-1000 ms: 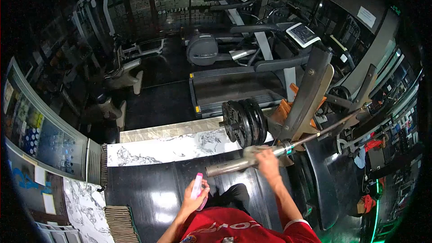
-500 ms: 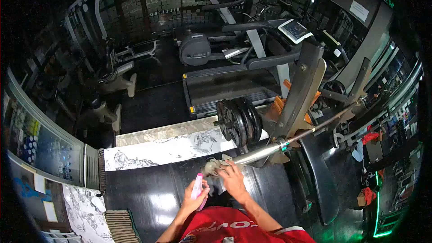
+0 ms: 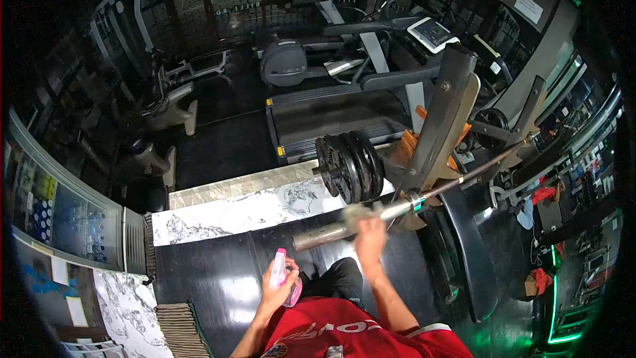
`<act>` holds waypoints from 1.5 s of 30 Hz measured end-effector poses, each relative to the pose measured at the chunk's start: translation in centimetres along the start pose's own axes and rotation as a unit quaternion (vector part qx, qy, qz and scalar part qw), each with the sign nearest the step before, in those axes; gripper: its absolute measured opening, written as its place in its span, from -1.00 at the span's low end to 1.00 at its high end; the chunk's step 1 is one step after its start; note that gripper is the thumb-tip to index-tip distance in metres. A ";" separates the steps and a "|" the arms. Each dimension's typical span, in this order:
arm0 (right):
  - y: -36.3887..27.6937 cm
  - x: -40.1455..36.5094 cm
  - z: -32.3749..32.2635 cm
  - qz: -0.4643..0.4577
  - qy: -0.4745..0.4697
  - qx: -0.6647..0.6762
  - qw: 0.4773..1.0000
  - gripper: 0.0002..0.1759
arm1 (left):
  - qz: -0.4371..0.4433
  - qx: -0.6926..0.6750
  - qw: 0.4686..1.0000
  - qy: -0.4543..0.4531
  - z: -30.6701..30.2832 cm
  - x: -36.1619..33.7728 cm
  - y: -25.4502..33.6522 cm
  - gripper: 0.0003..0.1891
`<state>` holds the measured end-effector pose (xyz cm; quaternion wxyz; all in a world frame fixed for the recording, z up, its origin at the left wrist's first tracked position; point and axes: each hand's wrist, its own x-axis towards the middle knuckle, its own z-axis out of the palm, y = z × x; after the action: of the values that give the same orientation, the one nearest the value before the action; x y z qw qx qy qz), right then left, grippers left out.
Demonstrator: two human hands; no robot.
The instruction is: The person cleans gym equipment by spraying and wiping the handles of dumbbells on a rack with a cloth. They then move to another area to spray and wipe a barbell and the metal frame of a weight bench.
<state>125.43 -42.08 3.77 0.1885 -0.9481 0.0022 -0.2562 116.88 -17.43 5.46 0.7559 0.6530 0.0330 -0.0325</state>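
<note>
Near the bottom middle, my left hand point(image 3: 281, 280) is closed round a pink and white spray bottle point(image 3: 279, 266), its pink top pointing up. My right hand point(image 3: 371, 238), blurred by motion, presses a light-coloured cloth point(image 3: 358, 217) against the thick metal end of a barbell point(image 3: 321, 235). The barbell lies on a rack upright point(image 3: 442, 122) and runs away to the upper right. Its bare end sticks out to the left of the cloth, above the spray bottle.
Black weight plates point(image 3: 349, 167) hang just beyond the bar. A padded bench point(image 3: 467, 252) stands under it at the right. Farther back are a treadmill point(image 3: 338, 119) and other machines. A glass-door fridge point(image 3: 73, 215) is at the left, near a striped mat point(image 3: 179, 331).
My right hand and the cloth have moved from the bar's left end rightward along it, uncovering that end. My left hand with the bottle has shifted slightly left.
</note>
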 end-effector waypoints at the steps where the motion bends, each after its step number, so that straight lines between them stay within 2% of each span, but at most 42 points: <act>1: -2.5 -1.0 0.3 -0.058 -0.020 0.000 0.998 -0.65 | -0.002 0.000 1.000 -0.003 0.2 0.0 0.2 -0.72; 3: -6.3 -2.6 1.1 -0.129 -0.085 0.087 0.984 -0.65 | -0.011 -0.021 1.000 -0.010 0.7 0.1 0.5 -0.71; 6: -8.1 -3.8 1.5 -0.158 -0.137 0.097 0.973 -0.68 | 0.004 -0.023 1.000 -0.012 0.9 0.3 0.5 -0.70; 8: -5.9 -3.1 0.7 -0.214 -0.161 0.076 0.961 -0.69 | -0.004 -0.017 1.000 -0.014 0.4 0.5 0.1 -0.70; 11: -0.4 -1.7 -1.4 -0.212 -0.141 0.011 0.967 -0.70 | 0.010 -0.024 1.000 -0.009 0.1 0.5 0.1 -0.70; 12: 2.4 -0.8 -2.0 -0.201 -0.123 -0.027 0.971 -0.69 | 0.011 -0.018 1.000 -0.005 0.0 0.5 0.4 -0.71; 13: 4.7 -0.2 -3.4 -0.119 -0.132 -0.046 0.983 -0.69 | 0.011 -0.012 1.000 0.001 -0.1 0.4 0.6 -0.72; 14: 6.4 0.9 -4.8 -0.033 -0.098 0.010 0.995 -0.69 | 0.010 -0.013 1.000 0.005 -0.2 0.3 0.7 -0.72; 15: 7.6 1.8 -5.8 0.021 -0.008 0.017 1.000 -0.64 | 0.012 -0.001 1.000 0.007 -0.3 0.2 0.9 -0.72; 16: 9.7 2.4 -6.3 -0.012 -0.011 -0.088 0.996 -0.63 | 0.014 0.011 1.000 0.009 -0.4 0.2 0.9 -0.73; 18: 9.6 2.2 -4.9 0.002 0.005 -0.061 0.998 -0.57 | 0.011 0.012 1.000 0.012 -0.5 0.2 0.0 -0.73; 20: 5.9 0.7 -3.0 0.135 -0.017 0.009 0.991 -0.47 | 0.007 0.013 1.000 0.013 -0.3 -0.1 -0.4 -0.74; 21: 4.9 -0.6 -1.0 0.074 0.015 -0.015 0.997 -0.46 | 0.002 -0.008 1.000 0.018 -0.1 -0.1 -0.3 -0.74; 22: 3.4 -2.4 0.8 0.081 -0.057 0.064 0.993 -0.46 | -0.003 -0.030 0.999 0.023 0.2 -0.1 -0.3 -0.74; 23: -1.4 -2.7 -1.0 0.027 -0.059 0.087 0.994 -0.46 | -0.003 -0.031 0.999 0.024 0.4 0.0 -0.2 -0.74; 24: -3.6 -3.9 -0.5 -0.048 -0.104 0.080 0.990 -0.47 | 0.004 -0.034 0.999 0.021 0.6 0.1 0.2 -0.74; 25: -6.1 -4.9 -0.6 -0.080 -0.149 0.115 0.979 -0.46 | 0.011 -0.036 0.999 0.017 0.8 0.3 0.6 -0.74; 26: -6.8 -6.7 0.8 -0.110 -0.208 0.129 0.963 -0.48 | 0.011 -0.034 0.999 0.016 0.9 0.4 1.0 -0.74; 28: -7.3 -7.1 0.6 -0.122 -0.238 0.173 0.948 -0.41 | 0.000 -0.029 1.000 0.010 1.0 0.7 1.8 -0.73; 30: -3.7 -7.3 1.4 -0.206 -0.204 0.174 0.941 -0.39 | 0.019 -0.021 1.000 0.005 0.6 1.1 1.3 -0.72; 31: -1.8 -7.7 1.6 -0.197 -0.209 0.143 0.947 -0.38 | 0.036 -0.014 0.999 0.003 0.5 1.2 1.1 -0.72; 32: 0.2 -7.9 1.0 -0.145 -0.223 0.155 0.952 -0.40 | 0.038 -0.015 0.999 0.002 0.6 1.3 1.3 -0.72; 33: 2.0 -7.8 0.8 -0.102 -0.192 0.147 0.965 -0.41 | 0.044 -0.033 0.998 0.004 0.7 1.3 1.7 -0.73; 35: 6.2 -8.2 0.7 0.054 -0.032 0.175 0.982 -0.39 | 0.051 -0.037 0.998 0.007 0.5 1.3 1.6 -0.74; 36: 8.4 -8.0 0.1 0.117 0.013 0.175 0.977 -0.45 | 0.052 -0.037 0.998 0.010 0.4 1.1 1.6 -0.74; 37: 10.2 -7.9 0.2 0.274 0.066 0.220 0.934 -0.53 | 0.047 -0.031 0.998 0.013 0.2 1.0 1.5 -0.74; 38: 11.7 -7.4 0.4 0.306 0.173 0.219 0.910 -0.64 | 0.043 -0.024 0.999 0.016 0.1 0.9 1.5 -0.74; 39: 11.4 -5.9 -1.1 0.376 0.200 0.206 0.881 -0.64 | 0.045 -0.023 0.999 0.019 0.1 0.7 1.4 -0.74; 42: 13.3 -3.7 0.4 0.400 0.293 0.214 0.842 -0.58 | 0.030 -0.041 0.998 0.032 -0.1 0.4 1.1 -0.75; 44: 12.9 -2.6 1.7 0.372 0.186 0.239 0.878 -0.54 | 0.041 -0.033 0.998 0.034 -0.1 0.3 0.8 -0.74; 45: 10.7 -1.6 3.0 0.342 0.245 0.243 0.874 -0.52 | 0.040 -0.032 0.998 0.033 -0.1 0.4 0.8 -0.74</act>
<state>126.50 -50.77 -3.27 0.4823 -0.7193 0.3099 -0.3924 117.30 -17.19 6.21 0.7757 0.6299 0.0326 0.0207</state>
